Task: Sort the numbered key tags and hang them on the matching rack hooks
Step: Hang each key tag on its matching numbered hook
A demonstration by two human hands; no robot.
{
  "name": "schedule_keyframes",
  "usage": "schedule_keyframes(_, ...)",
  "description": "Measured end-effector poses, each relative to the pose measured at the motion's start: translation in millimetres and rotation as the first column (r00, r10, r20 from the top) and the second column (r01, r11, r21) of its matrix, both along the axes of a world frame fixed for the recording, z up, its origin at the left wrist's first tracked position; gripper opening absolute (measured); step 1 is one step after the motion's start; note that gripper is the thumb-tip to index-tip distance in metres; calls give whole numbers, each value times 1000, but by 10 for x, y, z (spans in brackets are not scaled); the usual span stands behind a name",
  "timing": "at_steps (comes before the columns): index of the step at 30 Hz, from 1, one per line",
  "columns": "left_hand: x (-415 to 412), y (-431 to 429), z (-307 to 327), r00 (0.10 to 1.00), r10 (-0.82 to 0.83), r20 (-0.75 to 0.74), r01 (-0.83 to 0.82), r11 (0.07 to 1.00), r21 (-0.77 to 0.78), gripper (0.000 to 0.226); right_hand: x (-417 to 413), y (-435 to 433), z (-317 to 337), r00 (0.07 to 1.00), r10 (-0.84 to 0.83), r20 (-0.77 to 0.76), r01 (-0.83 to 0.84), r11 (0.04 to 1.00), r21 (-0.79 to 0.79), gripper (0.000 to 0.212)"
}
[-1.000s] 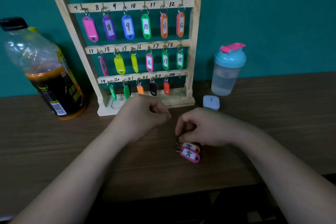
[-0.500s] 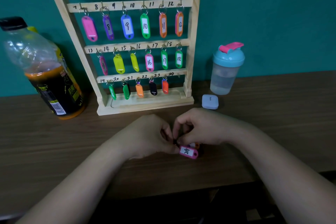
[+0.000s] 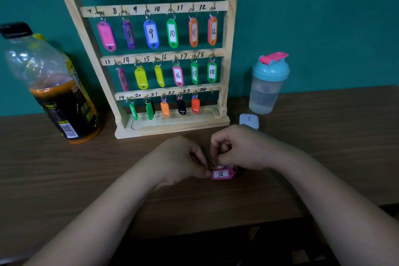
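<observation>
Wooden rack stands at the back of the worktop, and most of it looks filled. The row lettered 7 to 12 and the row lettered 13 to 18 each carry a tag on every hook, and more tags hang from the top row, which is cut off by the frame edge. In the bottom row, hooks 19 to 23 are taken, while hook 24 at the right end is bare.

The pink tag marked 24 lies low over the worktop between the two hands, well apart from the rack. The left hand pinches its left end with curled fingertips. The right hand has its fingers curled down onto the ring just above that end. A sliver of an orange tag shows behind the pink one; its number is hidden.

Judging by this, the sorting is nearly finished: the pink tag must still be freed and hung on hook 24. Where the orange one belongs cannot be told.
</observation>
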State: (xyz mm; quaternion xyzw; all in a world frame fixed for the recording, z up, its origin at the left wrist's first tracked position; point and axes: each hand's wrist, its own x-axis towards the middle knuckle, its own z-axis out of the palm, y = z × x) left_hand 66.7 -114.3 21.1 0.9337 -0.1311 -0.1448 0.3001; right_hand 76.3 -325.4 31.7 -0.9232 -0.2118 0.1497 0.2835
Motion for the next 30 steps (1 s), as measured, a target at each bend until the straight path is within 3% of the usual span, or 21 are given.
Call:
schedule_keyframes(11, 0, -49, -19, 998, -23, 59, 24, 1000, -14, 22, 15, -54, 14, 994, -77, 82, 78, 997, 3, 13)
schedule_keyframes(21, 42, -138, -70, 991, -24, 135, 27, 999, -23, 8, 20, -139, 76, 984, -114, 140, 119, 992, -31, 12)
schedule_keyframes(26, 145, -82, -6, 969, 19, 246, 15, 990, -139, 9, 9, -151, 114, 955, -166, 245, 164, 986, 28, 12)
schedule_keyframes(30, 284, -72, 69, 917, 130, 377, -26, 963, -269, 11, 35, -106, 124, 892, -267, 364, 222, 962, 162, 14)
